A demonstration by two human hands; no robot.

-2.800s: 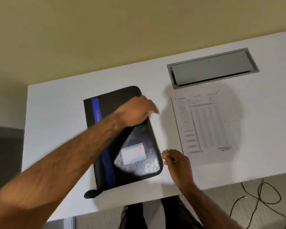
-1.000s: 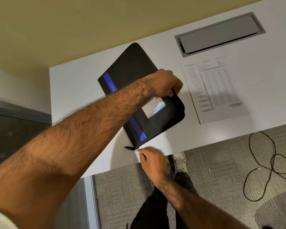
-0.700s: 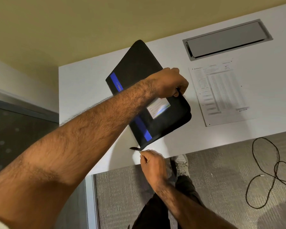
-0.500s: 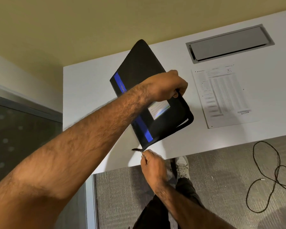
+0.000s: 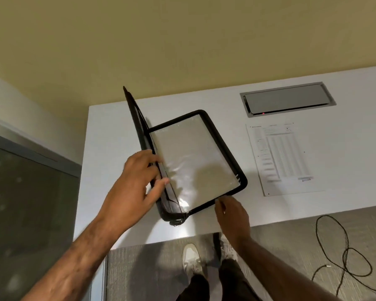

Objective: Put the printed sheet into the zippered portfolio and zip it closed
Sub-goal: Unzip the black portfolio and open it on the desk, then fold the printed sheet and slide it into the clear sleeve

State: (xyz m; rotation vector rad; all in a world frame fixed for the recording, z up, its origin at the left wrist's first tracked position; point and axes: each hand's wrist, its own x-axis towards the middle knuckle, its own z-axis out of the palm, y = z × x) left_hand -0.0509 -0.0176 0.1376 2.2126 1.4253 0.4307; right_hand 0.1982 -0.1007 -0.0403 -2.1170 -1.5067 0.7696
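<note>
While the left hand (image 5: 137,183) pinches the zippered portfolio (image 5: 223,148) cover, right hand (image 5: 230,210) loosely curled, the thin, floppy printed sheet (image 5: 280,157) seems best lifted by one edge.

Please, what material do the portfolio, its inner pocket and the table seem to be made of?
Portfolio: black, matte, probably fabric or faux leather; its lifted cover bends slightly. Inner pocket: likely clear glossy plastic, with wrinkles and bright glare. Table: smooth white surface, perhaps laminate; no grain visible.
</note>
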